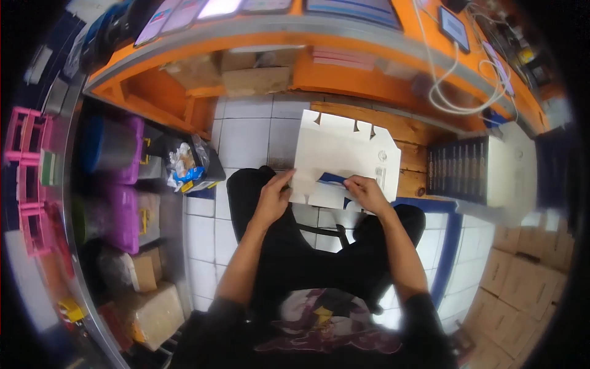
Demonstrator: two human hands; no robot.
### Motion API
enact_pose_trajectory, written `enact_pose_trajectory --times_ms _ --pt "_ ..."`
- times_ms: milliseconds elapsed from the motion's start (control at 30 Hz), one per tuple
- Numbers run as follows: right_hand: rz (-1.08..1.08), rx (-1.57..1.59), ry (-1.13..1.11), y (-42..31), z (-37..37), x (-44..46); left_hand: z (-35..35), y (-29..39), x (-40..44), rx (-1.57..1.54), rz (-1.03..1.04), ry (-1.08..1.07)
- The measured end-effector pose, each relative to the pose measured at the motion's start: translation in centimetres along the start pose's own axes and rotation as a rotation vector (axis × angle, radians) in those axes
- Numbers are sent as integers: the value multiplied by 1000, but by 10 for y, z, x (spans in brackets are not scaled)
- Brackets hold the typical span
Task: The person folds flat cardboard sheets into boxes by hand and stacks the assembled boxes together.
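Note:
A flat white cardboard box blank [345,147] with notches along its far edge leans above my lap, small printed marks on its right side. My left hand [275,197] holds the blank's left edge, thumb and fingers close together. On the near part of the sheet, my right hand [367,194] pinches a small dark-blue flap [332,179], which looks like part of the blank's folded-over blue side. The fingertips of the right hand partly cover that flap.
To the right stands a stack of blue-and-white folded boxes [458,169] on wooden boards. Brown cartons [513,283] are piled at lower right. An orange desk [246,46] with phones and cables spans the front. Left are a bin with rubbish [187,166] and shelves with purple-lidded tubs [126,212].

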State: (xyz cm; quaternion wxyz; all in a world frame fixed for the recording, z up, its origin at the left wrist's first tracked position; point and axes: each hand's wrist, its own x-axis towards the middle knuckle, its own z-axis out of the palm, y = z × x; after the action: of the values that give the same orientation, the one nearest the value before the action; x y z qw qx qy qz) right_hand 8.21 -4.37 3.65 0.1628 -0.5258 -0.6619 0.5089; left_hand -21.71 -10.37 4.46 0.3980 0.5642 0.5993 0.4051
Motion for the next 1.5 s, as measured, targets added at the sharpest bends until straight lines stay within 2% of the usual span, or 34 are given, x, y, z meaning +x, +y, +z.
enact_pose_trajectory --times_ms 200,267,333,367,600,700,800,867,900,1000,1033,1067,1133,1200,1367,1400,1467,1500 --pt "96 151 82 -31 -21 -10 10 29 27 32 168 184" --pt "75 -9 98 -36 -23 -11 16 45 30 55 170 183" --pt "20 -102 132 -59 -21 -17 18 67 32 404 546 116" --pt "-39 -199 154 -69 -20 -20 23 72 30 437 572 73" --pt "-175 -250 140 -83 -23 -30 21 87 32 567 609 -90" --pt "-126 -105 63 -90 -40 -39 22 93 34 475 532 -12" --pt "-123 -80 28 -108 -58 -70 13 68 39 421 439 -93" --pt "-184 -552 197 -114 -64 -97 14 59 31 53 150 -82" --pt "-188 -663 288 -102 -59 -102 17 58 27 49 152 -84" --pt "-145 -615 418 -92 -56 -113 27 67 12 83 177 7" --pt "-210 -661 538 -92 -51 -114 33 77 5 168 228 42" --pt "-202 -661 541 -93 -47 -116 38 90 -3 254 278 76" --pt "-252 -862 700 -97 -40 -119 49 111 -13 262 338 88" --pt "-293 -927 699 -95 -33 -122 57 132 -25 299 386 -25" --pt "-461 -1100 579 -101 -27 -133 66 134 -37 268 476 -64" --pt "-462 -1102 584 -104 -27 -136 65 128 -38 239 446 -1" --pt "-429 -980 986 -109 -27 -138 64 125 -41 212 423 72" --pt "-393 -821 1140 -99 -20 -137 66 125 -47 192 393 119"
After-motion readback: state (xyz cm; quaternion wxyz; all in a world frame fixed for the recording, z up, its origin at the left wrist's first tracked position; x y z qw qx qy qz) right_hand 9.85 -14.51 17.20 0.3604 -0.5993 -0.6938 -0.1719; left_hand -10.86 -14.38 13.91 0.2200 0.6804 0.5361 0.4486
